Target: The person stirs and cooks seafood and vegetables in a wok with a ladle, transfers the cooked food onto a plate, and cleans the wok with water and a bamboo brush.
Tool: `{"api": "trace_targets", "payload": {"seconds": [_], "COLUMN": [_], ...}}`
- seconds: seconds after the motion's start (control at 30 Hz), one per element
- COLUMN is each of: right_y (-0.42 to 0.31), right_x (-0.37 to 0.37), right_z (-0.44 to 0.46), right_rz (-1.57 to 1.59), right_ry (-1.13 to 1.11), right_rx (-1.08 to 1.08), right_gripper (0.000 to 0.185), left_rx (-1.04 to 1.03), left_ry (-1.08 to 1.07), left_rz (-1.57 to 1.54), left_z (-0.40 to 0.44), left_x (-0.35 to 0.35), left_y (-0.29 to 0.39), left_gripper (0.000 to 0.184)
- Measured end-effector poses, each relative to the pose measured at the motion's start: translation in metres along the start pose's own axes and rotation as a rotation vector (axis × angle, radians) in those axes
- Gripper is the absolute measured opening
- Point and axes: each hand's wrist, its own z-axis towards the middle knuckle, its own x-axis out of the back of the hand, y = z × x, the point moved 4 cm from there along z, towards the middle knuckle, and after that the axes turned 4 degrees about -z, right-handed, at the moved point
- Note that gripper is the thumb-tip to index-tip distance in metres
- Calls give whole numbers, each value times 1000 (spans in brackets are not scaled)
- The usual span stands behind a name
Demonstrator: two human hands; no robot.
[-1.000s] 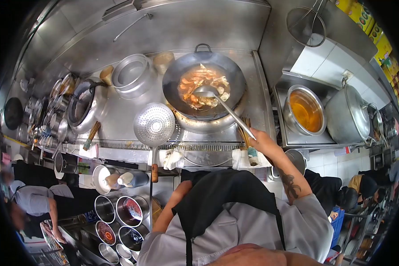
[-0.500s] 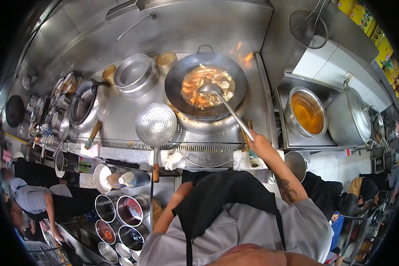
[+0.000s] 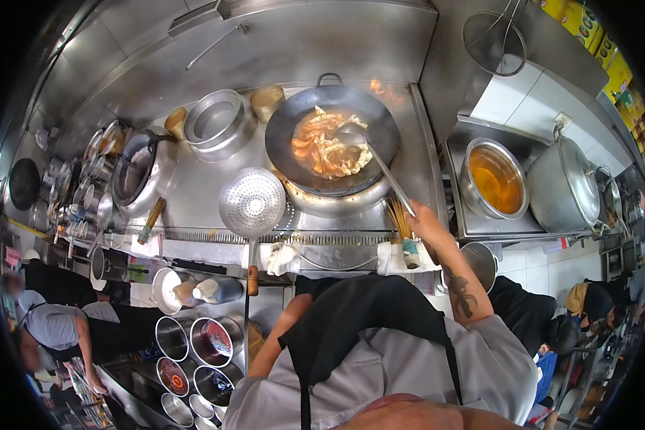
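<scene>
A long-handled ladle is held in my right hand, fingers wrapped round the handle's end. Its bowl lies at the right of the pale, sauced food in a dark wok, which sits over a burner. My left hand rests low beside the black apron; its fingers are hidden, so I cannot tell what they hold. Left of the wok, a perforated skimmer lies on the steel stove top, with its wooden handle over the front edge.
Flames rise behind the wok. A bowl of orange liquid and a large lidded pot stand right. Stacked metal bowls and a bamboo brush are left. Sauce pots stand lower left; a co-worker is beyond.
The ladle's bowl has shifted to the right and slightly back within the wok, and my right hand has moved a little right. The food has been pushed about. My left hand looks unmoved.
</scene>
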Motion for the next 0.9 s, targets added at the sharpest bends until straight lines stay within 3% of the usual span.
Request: {"api": "trace_targets", "payload": {"seconds": [0.07, 0.13, 0.23, 0.33, 0.43, 0.57, 0.67, 0.7, 0.8, 0.9], "right_y": [-20, -30, -26, -9, -35, -25, 1, 16, -5, -8], "right_x": [13, 20, 14, -1, 28, 52, 50, 41, 35, 29], "right_z": [-7, -15, -10, 0, -30, -49, -36, -27, -17, -25], "right_rz": [148, 215, 138, -67, 172, 63, -96, -252, -381, -281], "right_ry": [-146, -185, -87, 1, -287, -210, -143, 4, -43, -11], "right_rx": [-69, -58, 32, 363, 7, -6, 94, 244, 50, 138], "right_gripper": [24, 22, 19, 20, 22, 24, 30, 37, 37, 39], "left_rx": [146, 131, 167, 72, -41, -150, -66, -55, -39, -103], "left_ry": [-120, -127, -154, -148, -24, 197, -121, -107, -80, -95], "left_rz": [5, 6, 7, 15, -25, -95, 4, 40, 139, 176], "left_z": [14, 16, 14, 20, 16, -7, 24, 26, 44, 66], "left_x": [-5, 6, 28, 21, 26, 80, 15, 17, 36, 58], "left_y": [-5, 10, 41, 29, 37, 102, 18, 19, 30, 44], "left_gripper": [28, 29, 29, 29, 28, 27, 24, 22, 19, 17]}}
